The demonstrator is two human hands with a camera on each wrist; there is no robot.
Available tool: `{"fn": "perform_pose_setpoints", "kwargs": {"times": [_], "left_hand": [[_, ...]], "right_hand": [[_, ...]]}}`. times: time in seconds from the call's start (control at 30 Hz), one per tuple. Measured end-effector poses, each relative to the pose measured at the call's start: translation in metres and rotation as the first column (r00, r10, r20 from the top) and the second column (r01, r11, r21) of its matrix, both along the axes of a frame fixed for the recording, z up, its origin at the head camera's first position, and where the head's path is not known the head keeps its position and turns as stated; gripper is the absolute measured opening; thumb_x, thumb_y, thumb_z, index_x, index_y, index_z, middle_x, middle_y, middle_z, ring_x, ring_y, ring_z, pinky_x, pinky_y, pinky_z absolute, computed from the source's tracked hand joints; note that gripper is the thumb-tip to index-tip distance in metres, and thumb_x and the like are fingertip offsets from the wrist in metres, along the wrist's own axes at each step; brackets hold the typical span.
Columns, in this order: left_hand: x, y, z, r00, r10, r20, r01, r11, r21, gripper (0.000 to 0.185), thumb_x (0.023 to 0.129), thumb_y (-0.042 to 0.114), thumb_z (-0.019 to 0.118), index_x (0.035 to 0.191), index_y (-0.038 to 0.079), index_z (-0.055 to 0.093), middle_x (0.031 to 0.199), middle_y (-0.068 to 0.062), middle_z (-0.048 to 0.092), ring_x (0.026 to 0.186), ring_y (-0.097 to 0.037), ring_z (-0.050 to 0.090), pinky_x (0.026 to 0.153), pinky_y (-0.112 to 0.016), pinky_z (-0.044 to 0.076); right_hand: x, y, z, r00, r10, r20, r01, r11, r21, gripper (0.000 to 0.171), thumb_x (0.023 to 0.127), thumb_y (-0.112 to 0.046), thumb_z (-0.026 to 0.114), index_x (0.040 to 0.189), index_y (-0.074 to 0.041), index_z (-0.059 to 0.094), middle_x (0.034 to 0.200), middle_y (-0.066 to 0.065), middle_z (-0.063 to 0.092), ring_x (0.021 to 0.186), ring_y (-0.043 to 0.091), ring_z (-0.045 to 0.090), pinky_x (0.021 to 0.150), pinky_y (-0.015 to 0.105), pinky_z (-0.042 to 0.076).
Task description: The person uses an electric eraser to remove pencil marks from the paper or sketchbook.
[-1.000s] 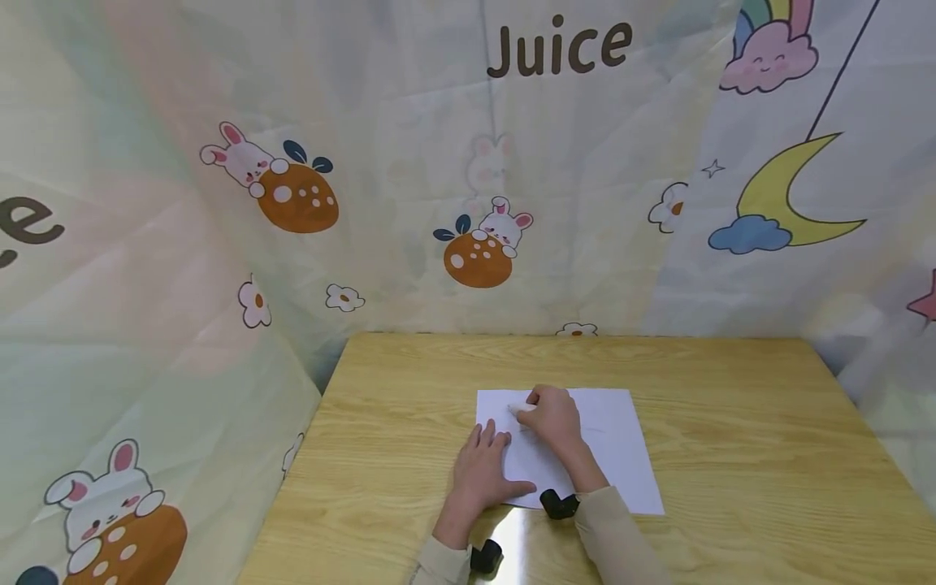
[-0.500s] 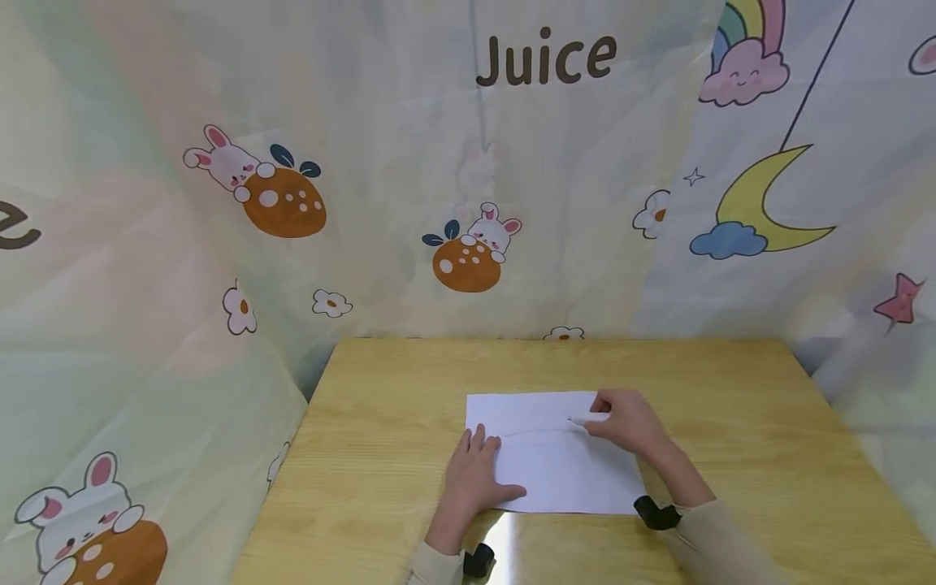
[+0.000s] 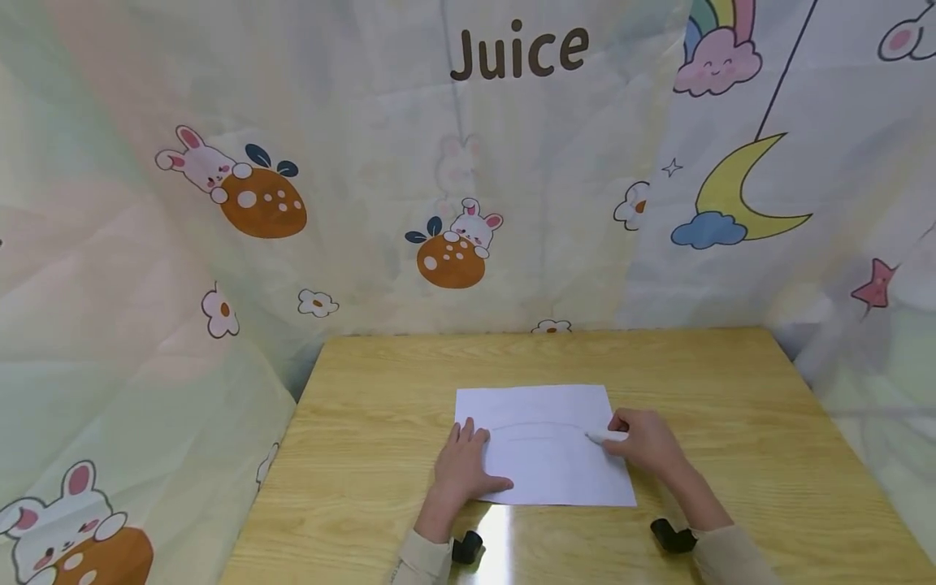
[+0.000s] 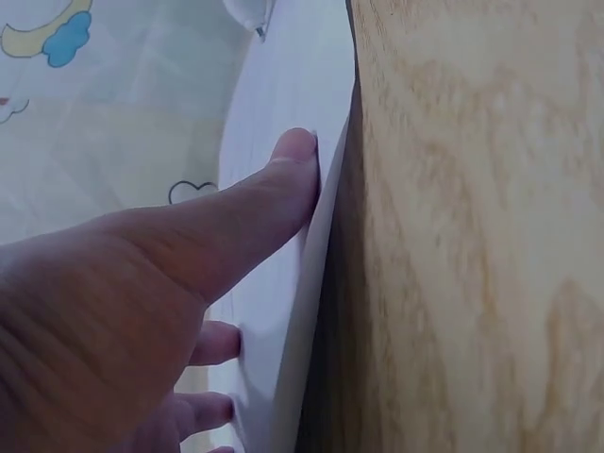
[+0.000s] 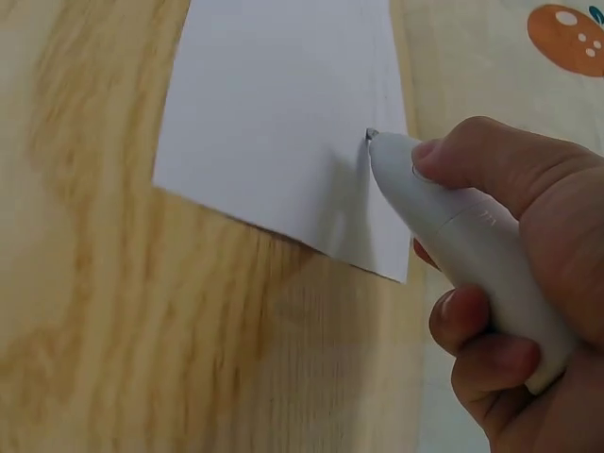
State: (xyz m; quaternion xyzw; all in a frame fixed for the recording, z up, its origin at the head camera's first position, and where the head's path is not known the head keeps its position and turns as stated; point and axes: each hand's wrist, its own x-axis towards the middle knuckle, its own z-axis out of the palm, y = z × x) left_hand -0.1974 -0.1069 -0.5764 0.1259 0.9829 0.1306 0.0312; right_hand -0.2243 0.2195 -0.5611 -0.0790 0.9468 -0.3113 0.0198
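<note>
A white sheet of paper (image 3: 563, 471) lies on the wooden table, with faint curved lines across its upper half. My left hand (image 3: 459, 470) rests spread on the sheet's left side; in the left wrist view the thumb (image 4: 255, 212) presses near the lifted front edge. Off the sheet's right edge, my right hand (image 3: 651, 443) grips a white utility knife (image 5: 472, 245) with a rounded body and short grey metal tip. The tip points left over the paper, close to the right end of the lines. The thumb lies along the knife's top, and other fingers curl beneath.
The wooden table (image 3: 731, 406) extends on all sides of the paper. A printed cloth backdrop (image 3: 366, 203) with rabbits and a moon hangs behind and beside it. A black wrist mount (image 3: 466, 548) sits at each sleeve cuff.
My right hand has swept the knife rightward from the sheet's left part past its right edge, and a longer curved line shows there. The left hand stays put; the head view shifts slightly.
</note>
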Motion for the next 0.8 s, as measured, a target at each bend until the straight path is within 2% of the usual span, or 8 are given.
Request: {"fn": "perform_pose_setpoints", "kwargs": {"times": [0.13,0.27,0.47,0.6,0.8], "left_hand": [[0.001,0.002,-0.001,0.999,0.003,0.045,-0.003,1.000,0.000,0.094,0.064,0.064,0.080,0.133,0.006,0.054,0.147,-0.024,0.038,0.135,-0.046,0.032,0.107,-0.050,0.035],[0.000,0.004,0.000,0.999,0.003,0.035,-0.003,1.000,0.002,0.096,0.064,0.061,0.081,0.135,0.004,0.051,0.146,-0.027,0.038,0.135,-0.046,0.032,0.109,-0.049,0.032],[0.000,0.003,0.001,0.999,0.006,0.045,-0.006,1.000,0.004,0.100,0.064,0.062,0.081,0.139,0.004,0.049,0.147,-0.026,0.037,0.136,-0.046,0.031,0.108,-0.049,0.033],[-0.001,0.001,0.000,1.000,0.010,0.018,-0.010,1.000,0.009,0.099,0.064,0.063,0.080,0.139,0.006,0.049,0.148,-0.025,0.038,0.136,-0.045,0.032,0.107,-0.049,0.035],[-0.003,-0.003,-0.002,1.000,0.001,0.028,-0.001,1.000,-0.003,0.100,0.066,0.067,0.077,0.142,0.008,0.048,0.149,-0.023,0.036,0.137,-0.044,0.030,0.107,-0.048,0.036]], "right_hand": [[-0.001,-0.002,-0.005,1.000,-0.005,-0.020,0.005,1.000,0.000,0.016,0.075,-0.018,0.079,0.080,-0.012,0.065,0.076,-0.003,0.064,0.063,0.012,0.052,0.058,0.031,0.047],[-0.005,-0.003,-0.007,0.998,-0.010,-0.061,0.009,1.000,-0.004,0.015,0.075,-0.017,0.079,0.081,-0.012,0.066,0.077,-0.001,0.065,0.064,0.013,0.053,0.060,0.034,0.048],[-0.008,-0.002,-0.007,0.999,-0.017,-0.029,0.017,1.000,0.000,0.016,0.075,-0.017,0.079,0.079,-0.012,0.065,0.075,-0.002,0.063,0.061,0.013,0.049,0.056,0.031,0.045],[-0.013,-0.006,-0.007,0.999,-0.003,-0.052,0.003,1.000,-0.007,0.016,0.075,-0.018,0.079,0.080,-0.013,0.065,0.076,-0.003,0.064,0.063,0.013,0.051,0.058,0.032,0.047],[-0.014,-0.009,-0.008,1.000,-0.016,-0.021,0.016,1.000,0.000,0.016,0.074,-0.018,0.080,0.079,-0.013,0.065,0.076,-0.002,0.065,0.064,0.014,0.053,0.058,0.033,0.047]]}}
